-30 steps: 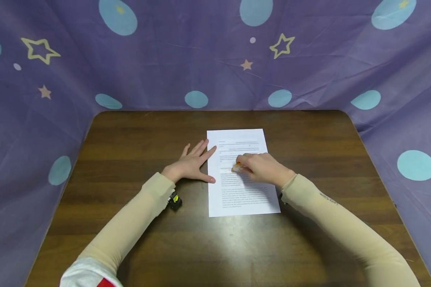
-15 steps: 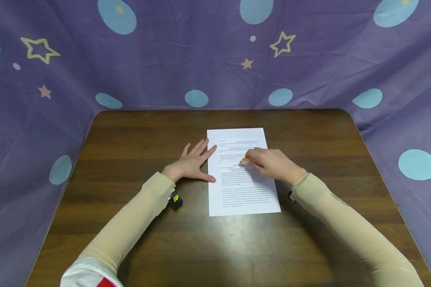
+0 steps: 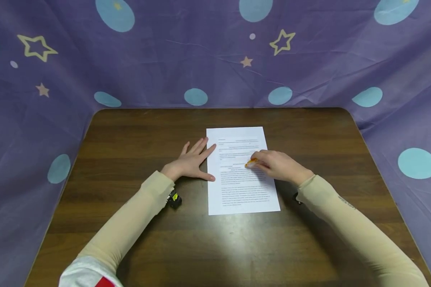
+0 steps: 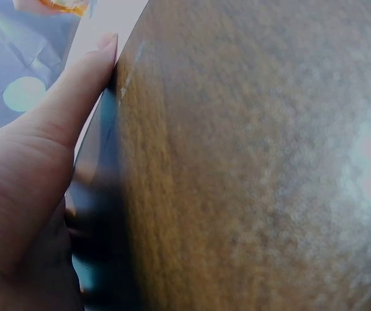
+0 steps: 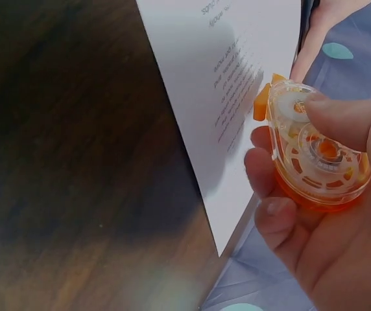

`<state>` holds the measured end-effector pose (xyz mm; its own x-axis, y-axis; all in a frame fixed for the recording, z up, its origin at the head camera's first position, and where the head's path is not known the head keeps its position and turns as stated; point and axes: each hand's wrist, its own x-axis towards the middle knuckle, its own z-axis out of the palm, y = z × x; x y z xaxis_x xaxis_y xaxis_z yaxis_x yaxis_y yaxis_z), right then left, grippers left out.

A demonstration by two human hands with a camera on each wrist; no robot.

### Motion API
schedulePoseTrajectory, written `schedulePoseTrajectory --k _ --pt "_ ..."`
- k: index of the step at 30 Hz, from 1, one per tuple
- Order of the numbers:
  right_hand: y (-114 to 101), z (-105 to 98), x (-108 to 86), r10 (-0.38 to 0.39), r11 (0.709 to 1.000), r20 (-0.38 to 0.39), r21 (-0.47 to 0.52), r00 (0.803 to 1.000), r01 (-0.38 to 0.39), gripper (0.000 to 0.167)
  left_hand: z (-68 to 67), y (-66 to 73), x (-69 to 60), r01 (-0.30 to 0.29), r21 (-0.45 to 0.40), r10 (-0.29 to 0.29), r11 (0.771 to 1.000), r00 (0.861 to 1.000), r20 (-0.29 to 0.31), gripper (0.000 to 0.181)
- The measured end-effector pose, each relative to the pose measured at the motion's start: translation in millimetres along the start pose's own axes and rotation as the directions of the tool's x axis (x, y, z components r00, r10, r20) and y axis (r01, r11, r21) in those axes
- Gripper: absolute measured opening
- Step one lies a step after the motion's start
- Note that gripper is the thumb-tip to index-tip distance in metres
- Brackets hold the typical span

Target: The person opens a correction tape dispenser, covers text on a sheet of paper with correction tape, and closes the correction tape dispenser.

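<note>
A printed white sheet (image 3: 242, 199) lies flat on the wooden table. The left hand (image 3: 190, 163) is spread at its left edge, thumb and fingertips on the paper; in the left wrist view the thumb of that hand (image 4: 36, 155) touches the sheet's edge (image 4: 117, 23). Over the middle of the sheet, the right hand (image 3: 280, 165) holds a small orange and clear dispenser (image 3: 250, 162). The right wrist view shows a correction tape dispenser (image 5: 318, 155) with round reels, pinched between the thumb and curled fingers of the right hand (image 5: 341, 240). Whether its tip touches the paper cannot be told.
The brown table (image 3: 129, 139) surrounds the sheet. A purple curtain (image 3: 158, 56) with blue dots and stars hangs behind the table and along both sides. A small black device (image 3: 174, 199) is strapped at the left wrist.
The right hand with the dispenser has moved right across the sheet, first up a little, then slightly down. The left hand has stayed on the paper's left edge.
</note>
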<state>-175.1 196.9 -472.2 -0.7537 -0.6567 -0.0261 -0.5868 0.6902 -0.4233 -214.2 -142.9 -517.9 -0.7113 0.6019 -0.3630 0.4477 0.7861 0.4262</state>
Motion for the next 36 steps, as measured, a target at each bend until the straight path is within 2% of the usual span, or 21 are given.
schedulePoseTrajectory --k 7,14,22,30,36 --pt "-1.0 1.9 1.7 -0.038 0.999 0.019 0.010 0.999 0.038 0.016 1.3 -2.7 0.7 -0.002 0.000 0.002 1.000 1.000 -0.011 0.128" --pt "-4.6 3.5 3.5 -0.028 0.999 0.044 0.016 0.999 0.028 0.014 3.5 -2.5 0.9 0.010 0.003 -0.010 1.000 1.000 -0.001 0.127" --pt "-12.4 0.9 7.6 -0.111 0.991 0.035 -0.067 0.993 0.113 0.008 -1.0 1.4 -2.0 0.008 -0.008 -0.008 1.000 1.000 -0.004 0.127" --pt "-17.0 -3.6 11.4 -0.095 0.990 0.055 -0.096 0.994 0.100 0.014 -5.2 5.9 -3.3 0.021 0.005 -0.021 1.000 1.000 0.009 0.126" --pt "-16.1 -6.4 8.4 -0.078 0.990 0.075 -0.115 0.994 0.087 0.010 -7.5 9.3 -5.1 0.018 0.011 -0.018 1.000 1.000 0.012 0.125"
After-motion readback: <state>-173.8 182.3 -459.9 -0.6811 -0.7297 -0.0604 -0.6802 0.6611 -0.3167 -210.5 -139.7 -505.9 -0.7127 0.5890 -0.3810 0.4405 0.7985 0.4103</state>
